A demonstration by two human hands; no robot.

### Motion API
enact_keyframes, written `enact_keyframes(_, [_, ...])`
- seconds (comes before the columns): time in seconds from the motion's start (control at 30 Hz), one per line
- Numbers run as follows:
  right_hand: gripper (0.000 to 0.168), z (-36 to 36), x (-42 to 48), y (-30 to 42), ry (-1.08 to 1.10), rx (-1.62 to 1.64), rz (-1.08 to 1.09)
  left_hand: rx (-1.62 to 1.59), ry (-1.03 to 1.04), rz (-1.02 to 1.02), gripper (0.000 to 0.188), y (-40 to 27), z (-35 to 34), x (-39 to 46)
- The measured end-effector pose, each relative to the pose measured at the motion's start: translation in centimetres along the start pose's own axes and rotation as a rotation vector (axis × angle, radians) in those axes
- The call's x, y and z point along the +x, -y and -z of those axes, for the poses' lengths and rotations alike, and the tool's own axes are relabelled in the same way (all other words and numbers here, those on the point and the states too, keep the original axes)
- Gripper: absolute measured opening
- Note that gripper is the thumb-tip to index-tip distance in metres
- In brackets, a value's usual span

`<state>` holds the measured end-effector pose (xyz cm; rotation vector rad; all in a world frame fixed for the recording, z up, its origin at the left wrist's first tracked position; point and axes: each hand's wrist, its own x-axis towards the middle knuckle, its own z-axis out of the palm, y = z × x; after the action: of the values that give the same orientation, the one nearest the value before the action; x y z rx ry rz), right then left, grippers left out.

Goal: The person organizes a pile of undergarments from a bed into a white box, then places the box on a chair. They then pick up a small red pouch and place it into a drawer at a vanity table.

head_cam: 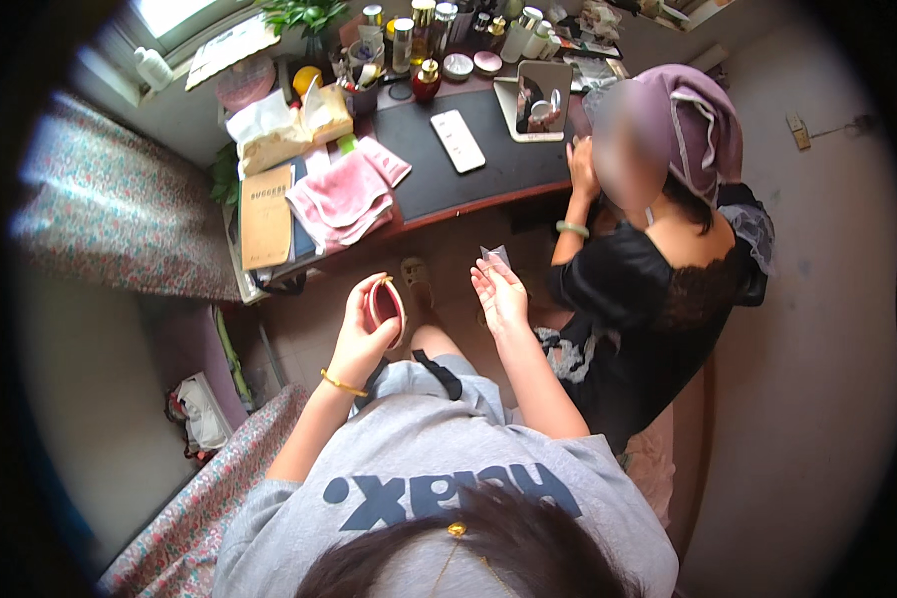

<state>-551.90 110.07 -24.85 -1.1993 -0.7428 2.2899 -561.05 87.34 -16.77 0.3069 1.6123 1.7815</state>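
Note:
My left hand holds a small coin purse in front of my lap. The purse's mouth gapes and shows a dark red lining, with pale edges around it; what may lie inside cannot be made out. To its right, my right hand is turned partly palm up. A small clear plastic bag sticks out at its fingertips, pinched by the fingers and apart from the purse. Both hands are lower than the near edge of a dark-topped desk.
On the desk lie a white phone, a folded pink towel, a brown notebook and a standing mirror. Cosmetic bottles line the back. Close on my right sits a person with a purple towel around the head.

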Motion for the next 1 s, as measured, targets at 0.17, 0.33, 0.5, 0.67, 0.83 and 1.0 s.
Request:
enact_keyframes(0.17, [0.025,-2.3,12.9,1.0,-0.198,-0.535,0.382,-0.095,-0.064,0.082,0.059,-1.6,-0.8,4.6])
enact_keyframes(0.33, [0.044,-4.0,21.1,3.3,-0.218,-1.222,0.846,-0.089,-0.119,0.188,0.058,-3.8,-1.8,9.5])
enact_keyframes(0.5, [0.069,-3.0,20.4,2.3,-0.179,-1.535,0.772,-0.018,-0.147,0.197,0.057,-2.8,-1.8,13.9])
enact_keyframes(0.67, [0.056,-2.0,16.4,0.3,-0.121,-1.343,0.763,-0.078,-0.132,0.248,0.056,-4.1,-4.1,17.8])
enact_keyframes(0.83, [0.027,-8.3,11.7,4.2,0.165,-0.804,0.431,0.267,-0.133,0.039,0.061,-2.6,-5.3,21.2])
enact_keyframes(1.0, [0.026,-12.6,9.2,7.4,0.317,-0.875,0.411,0.209,-0.05,0.05,0.058,-3.6,-7.0,22.0])
